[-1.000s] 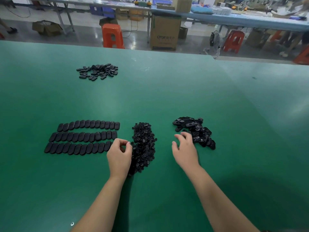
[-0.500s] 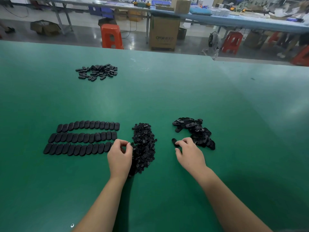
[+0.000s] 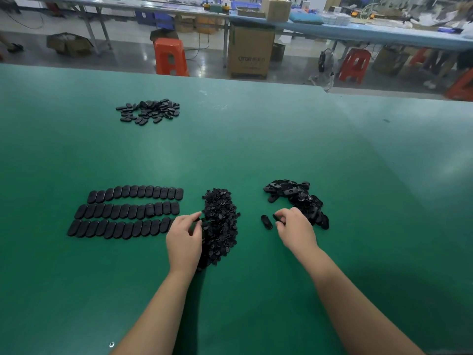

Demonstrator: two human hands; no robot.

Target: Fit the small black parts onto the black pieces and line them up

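Three rows of black oval pieces (image 3: 128, 211) lie lined up at the left of the green table (image 3: 256, 139). A heap of small black parts (image 3: 220, 221) sits in the middle. My left hand (image 3: 184, 239) rests at that heap's left edge, its fingertips pinching at a small part there. To the right is a loose pile of black oval pieces (image 3: 299, 201). My right hand (image 3: 294, 226) touches that pile's near-left edge, fingers curled on a piece. One single oval piece (image 3: 266, 222) lies on the table just left of my right hand.
A second scattered pile of black pieces (image 3: 149, 111) lies far back on the left. Beyond the table's far edge stand an orange stool (image 3: 170, 57), a cardboard box (image 3: 249, 51) and long blue workbenches (image 3: 358, 32).
My right hand has drawn back from the right pile, and one oval piece now lies apart on the table beside it. My left hand has shifted from the bottom row's end towards the small-parts heap.
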